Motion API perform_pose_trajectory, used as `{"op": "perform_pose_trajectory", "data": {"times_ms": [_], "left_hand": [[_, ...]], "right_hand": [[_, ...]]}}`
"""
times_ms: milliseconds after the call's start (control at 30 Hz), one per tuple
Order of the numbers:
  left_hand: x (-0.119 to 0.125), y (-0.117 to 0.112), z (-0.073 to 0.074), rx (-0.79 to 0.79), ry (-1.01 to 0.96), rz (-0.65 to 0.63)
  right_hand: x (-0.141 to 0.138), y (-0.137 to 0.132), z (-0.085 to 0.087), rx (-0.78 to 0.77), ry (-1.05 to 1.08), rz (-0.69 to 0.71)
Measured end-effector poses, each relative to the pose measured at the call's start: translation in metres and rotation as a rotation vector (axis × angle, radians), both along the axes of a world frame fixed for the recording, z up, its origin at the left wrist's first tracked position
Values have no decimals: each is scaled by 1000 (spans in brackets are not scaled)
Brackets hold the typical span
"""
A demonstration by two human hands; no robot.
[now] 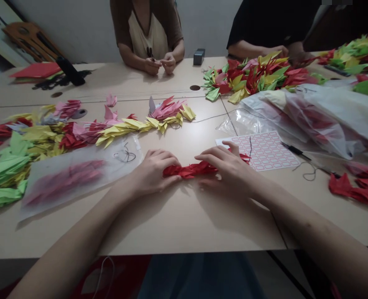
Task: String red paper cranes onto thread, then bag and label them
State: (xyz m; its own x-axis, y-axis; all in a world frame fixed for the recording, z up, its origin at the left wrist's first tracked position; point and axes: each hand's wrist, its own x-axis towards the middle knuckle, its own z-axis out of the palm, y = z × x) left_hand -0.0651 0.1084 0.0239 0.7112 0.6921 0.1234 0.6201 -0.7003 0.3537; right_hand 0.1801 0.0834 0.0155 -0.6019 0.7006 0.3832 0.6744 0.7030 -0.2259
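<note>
A tight strand of red origami paper cranes (188,170) lies across the table in front of me. My left hand (154,172) grips its left end, and my right hand (226,166) is curved over its right end. A thin dark thread rises from the strand near my right hand. Just beyond my right fingers lies a white sheet of red-bordered labels (263,149). Near my left hand is a translucent plastic sleeve (74,178) holding red paper, with a small coil of dark thread (126,155) on it.
Long strings of yellow, pink, red and green paper cranes (103,133) lie across the left of the table, with more (255,77) at the far right. Plastic bags (308,116), scissors (296,151) and red cranes (358,187) lie to the right. Two co-workers (148,37) sit opposite.
</note>
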Motion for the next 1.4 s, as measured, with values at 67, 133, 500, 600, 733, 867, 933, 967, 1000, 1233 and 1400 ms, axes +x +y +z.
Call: {"op": "perform_pose_trajectory", "data": {"times_ms": [67,133,500,600,733,867,933,967,1000,1233,1400], "left_hand": [[2,0,-3,9,-9,-7],[3,0,-5,21,-8,-6],[-5,5,-2,20,27,16],[-4,5,-1,6,35,34],[-8,7,2,-1,59,29],[-16,9,5,-10,107,13],[-15,8,9,5,125,43],[-13,7,12,13,126,61],[-9,5,15,18,126,71],[39,-5,21,136,175,1],[46,-8,10,199,225,23]], "right_hand": [[-4,-2,0,-3,2,18],[-7,-3,0,-22,-10,24],[-8,-3,-1,-61,-8,-22],[-10,-4,-1,-41,-16,-30],[-10,-4,-2,-45,-34,-47],[-10,-4,-2,-53,-33,-58],[-10,-5,-1,-54,-41,-55],[-10,-5,0,-49,-43,-56],[-10,-5,1,-39,-44,-58],[2,-1,6,-44,-49,-47],[8,1,4,-62,-94,-64]]}}
